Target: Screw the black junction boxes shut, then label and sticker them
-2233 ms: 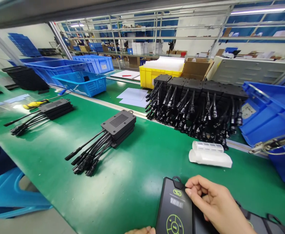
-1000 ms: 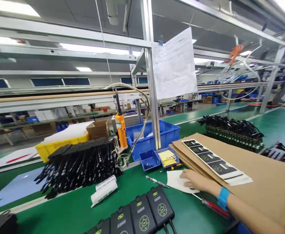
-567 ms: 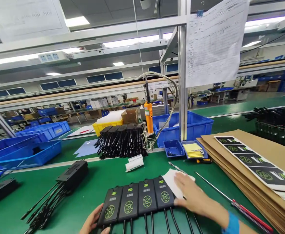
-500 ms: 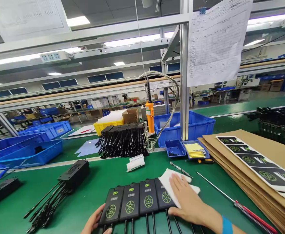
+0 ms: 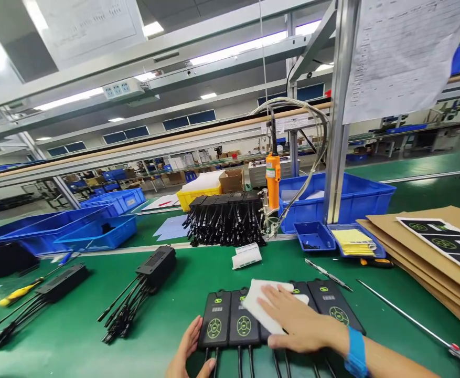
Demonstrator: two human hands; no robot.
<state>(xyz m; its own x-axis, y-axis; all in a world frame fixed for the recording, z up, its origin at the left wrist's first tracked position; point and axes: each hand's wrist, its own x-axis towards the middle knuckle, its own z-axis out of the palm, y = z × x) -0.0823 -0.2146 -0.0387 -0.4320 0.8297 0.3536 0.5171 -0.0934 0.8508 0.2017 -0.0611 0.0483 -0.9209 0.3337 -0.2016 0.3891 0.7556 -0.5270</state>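
Four-button-ringed black controllers (image 5: 214, 321) stand side by side in a row on the green bench, each with a display and green markings. Black cables run from their lower edges toward me. My left hand (image 5: 190, 349) grips the lower left corner of the leftmost controller, thumb by its cables and fingers along its side. Spread flat, my right hand (image 5: 292, 317) presses a folded white cloth (image 5: 258, 302) onto the middle controllers and partly hides them. A blue band circles my right wrist. At the right end another controller (image 5: 334, 307) lies uncovered beneath my forearm.
Black boxes with cables (image 5: 157, 268) lie to the left. Behind the row are a white roll (image 5: 247, 256), a cable pile (image 5: 225, 223) and a hanging orange tool (image 5: 273, 178). A pen (image 5: 328, 274), a long screwdriver (image 5: 406, 316) and cardboard sheets (image 5: 403, 257) lie right.
My right hand has slid the white cloth leftward along the controllers, uncovering the right end one. My left hand stays at the leftmost controller. The view has turned left.
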